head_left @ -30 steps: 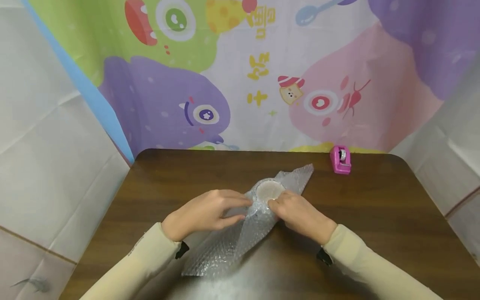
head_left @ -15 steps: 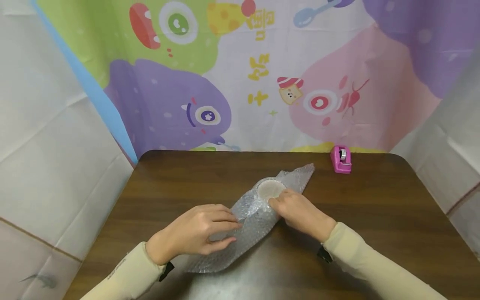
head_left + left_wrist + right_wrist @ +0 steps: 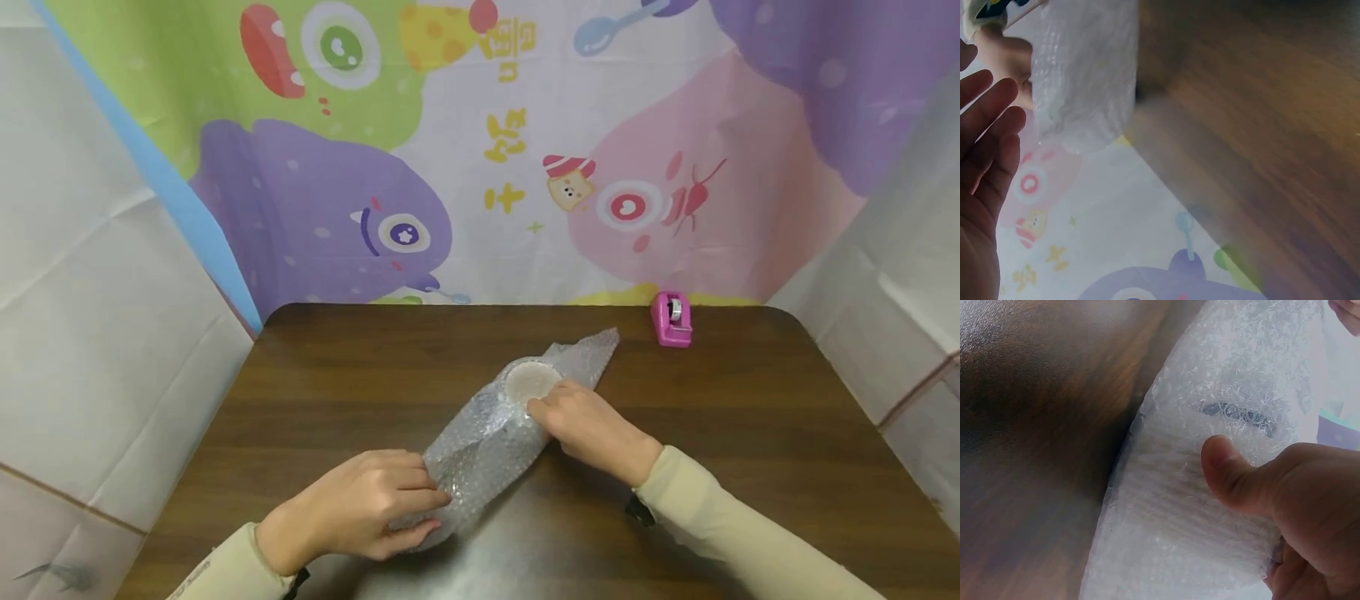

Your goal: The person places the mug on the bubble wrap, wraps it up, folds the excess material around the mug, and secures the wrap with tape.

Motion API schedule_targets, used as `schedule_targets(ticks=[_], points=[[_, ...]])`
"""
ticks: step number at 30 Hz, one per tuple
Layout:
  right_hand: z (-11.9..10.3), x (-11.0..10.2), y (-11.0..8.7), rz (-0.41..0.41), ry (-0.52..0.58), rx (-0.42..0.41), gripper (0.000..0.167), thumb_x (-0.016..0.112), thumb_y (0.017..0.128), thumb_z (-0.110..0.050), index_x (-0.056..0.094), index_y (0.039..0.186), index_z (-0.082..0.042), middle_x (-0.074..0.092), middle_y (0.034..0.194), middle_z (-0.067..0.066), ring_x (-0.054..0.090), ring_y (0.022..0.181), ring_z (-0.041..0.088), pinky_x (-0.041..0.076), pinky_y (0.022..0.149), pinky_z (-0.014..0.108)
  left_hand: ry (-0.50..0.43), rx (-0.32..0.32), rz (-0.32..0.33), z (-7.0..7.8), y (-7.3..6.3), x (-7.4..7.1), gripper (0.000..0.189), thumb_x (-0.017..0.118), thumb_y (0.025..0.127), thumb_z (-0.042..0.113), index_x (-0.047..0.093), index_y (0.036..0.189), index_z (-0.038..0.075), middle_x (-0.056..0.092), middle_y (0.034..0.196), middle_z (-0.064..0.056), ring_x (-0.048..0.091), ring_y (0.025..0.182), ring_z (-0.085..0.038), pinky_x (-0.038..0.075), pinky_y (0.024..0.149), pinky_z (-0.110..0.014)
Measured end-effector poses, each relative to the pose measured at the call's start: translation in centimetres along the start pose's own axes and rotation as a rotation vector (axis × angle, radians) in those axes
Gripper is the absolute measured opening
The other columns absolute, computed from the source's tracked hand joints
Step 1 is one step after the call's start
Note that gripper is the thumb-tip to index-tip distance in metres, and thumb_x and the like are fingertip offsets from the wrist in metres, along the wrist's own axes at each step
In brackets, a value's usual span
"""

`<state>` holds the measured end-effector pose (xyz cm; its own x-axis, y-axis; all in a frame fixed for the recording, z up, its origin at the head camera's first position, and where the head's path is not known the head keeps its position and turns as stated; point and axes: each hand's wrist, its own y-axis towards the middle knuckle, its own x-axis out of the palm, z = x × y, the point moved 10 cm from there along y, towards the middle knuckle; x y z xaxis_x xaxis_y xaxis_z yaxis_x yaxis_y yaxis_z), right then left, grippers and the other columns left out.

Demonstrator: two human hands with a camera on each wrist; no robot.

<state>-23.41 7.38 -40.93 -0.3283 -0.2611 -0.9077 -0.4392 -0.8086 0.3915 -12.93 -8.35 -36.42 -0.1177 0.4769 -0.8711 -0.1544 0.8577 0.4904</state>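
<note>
A sheet of clear bubble wrap lies diagonally on the table around a whitish cup, whose round opening faces up. In the right wrist view the cup's ribbed wall and a dark mark show through the plastic. My right hand grips the cup at its near right side, the thumb pressing its wall through the wrap and the other fingers curled behind. My left hand is at the near left end of the wrap, its fingers loosely extended and overlapping the sheet's edge.
A pink tape dispenser stands at the back right of the brown wooden table. Behind the table hangs a cartoon-printed cloth, with pale panels on both sides.
My left hand has slid from beside the cup down to the near left end of the wrap, and that end looks flatter and narrower. My right hand keeps its grip on the cup.
</note>
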Motion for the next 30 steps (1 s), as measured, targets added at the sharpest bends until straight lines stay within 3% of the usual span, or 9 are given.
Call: schedule_targets(ticks=[9, 14, 22, 27, 30], points=[[-0.3, 0.3, 0.3, -0.007, -0.002, -0.007, 0.032, 0.079, 0.072, 0.01, 0.056, 0.079, -0.011, 0.058, 0.064, 0.0, 0.058, 0.061, 0.02, 0.052, 0.072, 0.034, 0.044, 0.071, -0.078, 1.6, -1.1, 1.3, 0.013, 0.081, 0.079, 0.028, 0.072, 0.085, 0.021, 0.061, 0.07, 0.015, 0.045, 0.059, -0.002, 0.041, 0.058, -0.016], [-0.3, 0.2, 0.2, 0.008, -0.007, -0.007, 0.032, 0.078, 0.071, 0.011, 0.056, 0.079, -0.01, 0.057, 0.063, 0.0, 0.058, 0.06, 0.021, 0.052, 0.072, 0.035, 0.073, 0.154, -0.147, 2.5, -1.6, 3.0, 0.025, 0.078, 0.08, 0.033, 0.056, 0.071, 0.022, 0.049, 0.065, 0.013, 0.047, 0.059, -0.006, 0.041, 0.059, -0.021], [0.0, 0.1, -0.1, -0.004, 0.001, 0.004, 0.03, 0.074, 0.072, 0.013, 0.058, 0.081, -0.011, 0.055, 0.063, 0.0, 0.055, 0.059, 0.02, 0.053, 0.073, 0.035, 0.129, 0.188, -0.224, 2.7, -2.6, 4.7, 0.03, 0.078, 0.075, 0.047, 0.057, 0.072, 0.026, 0.052, 0.07, 0.015, 0.051, 0.064, -0.007, 0.042, 0.061, -0.023], [0.2, 0.0, -0.1, 0.002, 0.008, 0.004, 0.032, 0.073, 0.068, 0.014, 0.057, 0.08, -0.011, 0.053, 0.063, -0.001, 0.054, 0.059, 0.02, 0.052, 0.074, 0.035, 0.165, 0.101, -0.293, 2.1, -2.6, 5.3, 0.035, 0.083, 0.069, 0.047, 0.058, 0.081, 0.024, 0.056, 0.076, 0.014, 0.054, 0.07, -0.007, 0.046, 0.065, -0.023], [0.2, 0.1, -0.1, 0.003, 0.013, 0.004, 0.034, 0.075, 0.066, 0.014, 0.056, 0.08, -0.012, 0.053, 0.062, -0.002, 0.053, 0.059, 0.019, 0.052, 0.074, 0.035, 0.169, 0.035, -0.323, 1.6, -2.5, 5.6, 0.033, 0.082, 0.067, 0.035, 0.058, 0.086, 0.023, 0.057, 0.079, 0.013, 0.057, 0.072, -0.008, 0.05, 0.067, -0.024]])
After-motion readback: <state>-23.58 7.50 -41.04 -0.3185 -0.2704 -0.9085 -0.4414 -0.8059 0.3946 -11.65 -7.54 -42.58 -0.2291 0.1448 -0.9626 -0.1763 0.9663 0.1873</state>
